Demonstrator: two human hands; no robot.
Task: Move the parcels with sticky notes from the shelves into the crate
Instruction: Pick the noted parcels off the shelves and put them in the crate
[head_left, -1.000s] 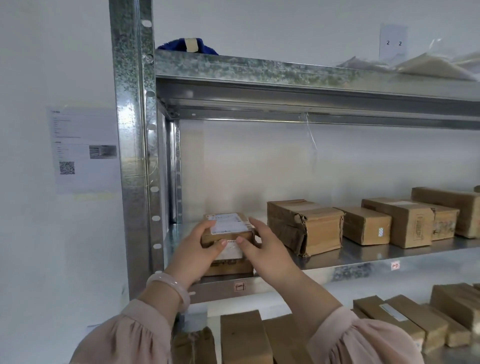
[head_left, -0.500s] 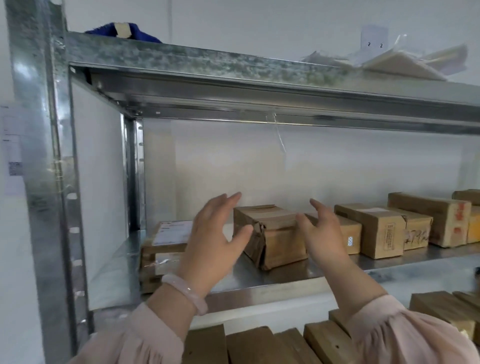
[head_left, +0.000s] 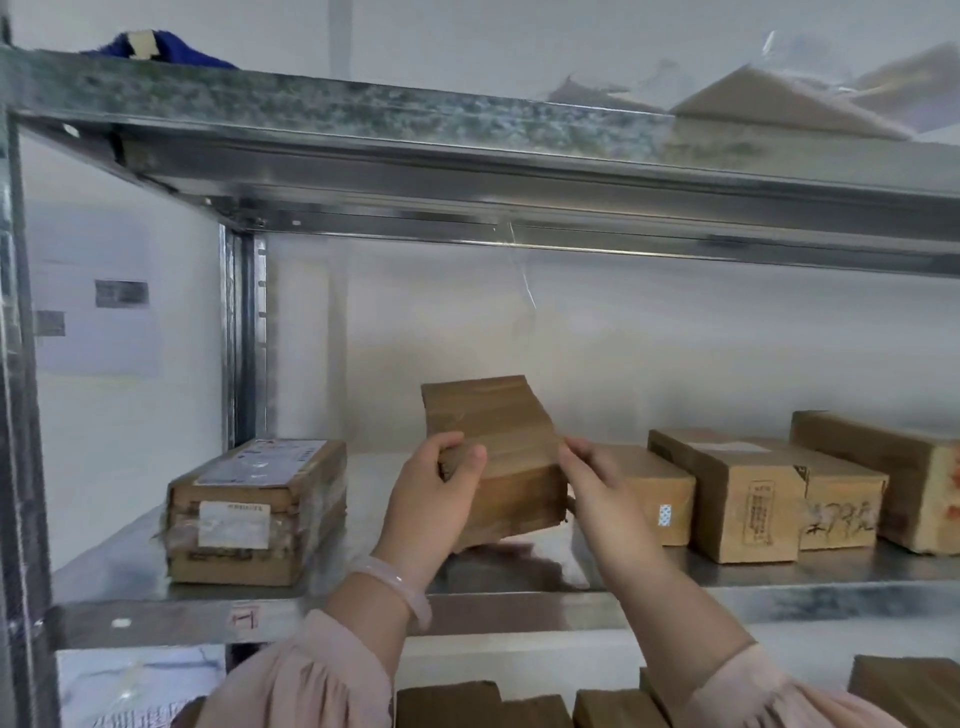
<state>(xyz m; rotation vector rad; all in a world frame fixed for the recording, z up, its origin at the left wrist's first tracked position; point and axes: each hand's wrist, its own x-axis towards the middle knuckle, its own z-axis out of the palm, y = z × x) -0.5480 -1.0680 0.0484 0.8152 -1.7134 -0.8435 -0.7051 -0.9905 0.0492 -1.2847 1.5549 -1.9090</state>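
A worn brown cardboard parcel (head_left: 498, 441) is tipped up on the metal shelf (head_left: 322, 605), its near edge lifted. My left hand (head_left: 434, 501) grips its left side and my right hand (head_left: 602, 486) holds its right side. No sticky note shows on the faces I can see. To the left stands a taped parcel with white labels (head_left: 254, 512), resting flat. No crate is in view.
Further brown parcels (head_left: 727, 493) line the shelf to the right, one right behind my right hand. More boxes (head_left: 519, 706) sit on the shelf below. The upper shelf beam (head_left: 467, 130) hangs overhead; a steel upright (head_left: 21, 415) stands at the left.
Both hands left the labelled parcel, swung right with open fingers, and now grip the worn brown parcel and tilt it upward. The view has shifted right and closer.
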